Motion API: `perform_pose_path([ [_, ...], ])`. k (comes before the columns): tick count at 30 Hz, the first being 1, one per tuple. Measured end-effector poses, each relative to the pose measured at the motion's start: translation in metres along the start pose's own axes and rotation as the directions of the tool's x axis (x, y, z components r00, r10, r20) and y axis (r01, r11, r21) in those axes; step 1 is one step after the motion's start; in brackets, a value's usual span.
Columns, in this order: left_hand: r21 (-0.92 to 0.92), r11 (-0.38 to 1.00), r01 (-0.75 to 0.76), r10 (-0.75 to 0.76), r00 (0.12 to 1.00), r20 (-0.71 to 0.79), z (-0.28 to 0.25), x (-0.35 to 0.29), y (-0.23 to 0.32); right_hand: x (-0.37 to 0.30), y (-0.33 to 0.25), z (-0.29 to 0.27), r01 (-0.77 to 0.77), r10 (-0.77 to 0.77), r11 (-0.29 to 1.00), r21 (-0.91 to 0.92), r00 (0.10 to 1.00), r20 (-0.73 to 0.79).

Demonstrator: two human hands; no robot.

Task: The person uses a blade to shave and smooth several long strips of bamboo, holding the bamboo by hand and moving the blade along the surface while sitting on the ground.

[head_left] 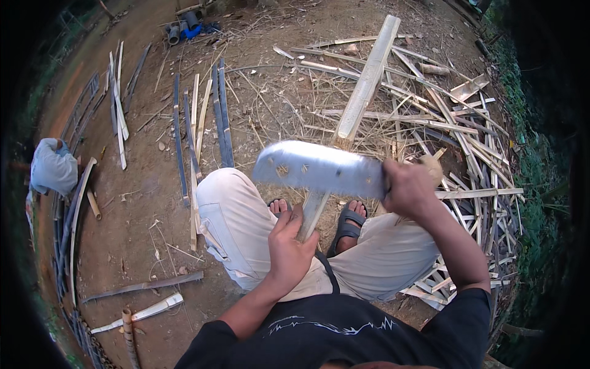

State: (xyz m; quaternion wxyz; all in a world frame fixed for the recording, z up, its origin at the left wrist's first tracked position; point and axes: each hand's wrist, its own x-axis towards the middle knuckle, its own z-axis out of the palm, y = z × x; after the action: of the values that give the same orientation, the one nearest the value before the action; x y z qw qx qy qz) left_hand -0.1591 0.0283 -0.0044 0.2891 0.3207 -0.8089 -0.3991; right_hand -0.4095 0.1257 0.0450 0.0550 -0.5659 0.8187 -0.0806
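Observation:
A pale split bamboo strip (364, 86) slants from between my knees up toward the far right. My left hand (291, 249) is closed around its near end. In my right hand (410, 187) is the handle of a broad cleaver-like machete (316, 167), its round wooden butt (432, 170) showing beyond my fist. The wide shiny blade lies across the strip, pointing left, and hides part of it. Small chips cling to the blade's face. Whether the edge bites into the strip cannot be seen.
A heap of split bamboo pieces (476, 154) spreads along my right. Dark-backed strips (222, 117) lie on the dirt ahead to the left. Another person (54, 167) bends at the far left near long bamboo lengths (77, 212). Dark pipe-like pieces (174, 34) sit at the back.

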Motion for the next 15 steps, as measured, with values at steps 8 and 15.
perform_pose_path([
  [8,-0.108,0.98,0.165,-0.147,0.976,0.163,-0.023,-0.017,0.004,0.032,0.068,-0.036,-0.251,0.236,0.967,-0.04,0.946,-0.221],
  [15,-0.073,0.98,0.186,-0.17,0.968,0.184,-0.044,-0.041,-0.002,0.045,0.094,-0.039,-0.255,0.242,0.966,-0.047,0.952,-0.187],
])
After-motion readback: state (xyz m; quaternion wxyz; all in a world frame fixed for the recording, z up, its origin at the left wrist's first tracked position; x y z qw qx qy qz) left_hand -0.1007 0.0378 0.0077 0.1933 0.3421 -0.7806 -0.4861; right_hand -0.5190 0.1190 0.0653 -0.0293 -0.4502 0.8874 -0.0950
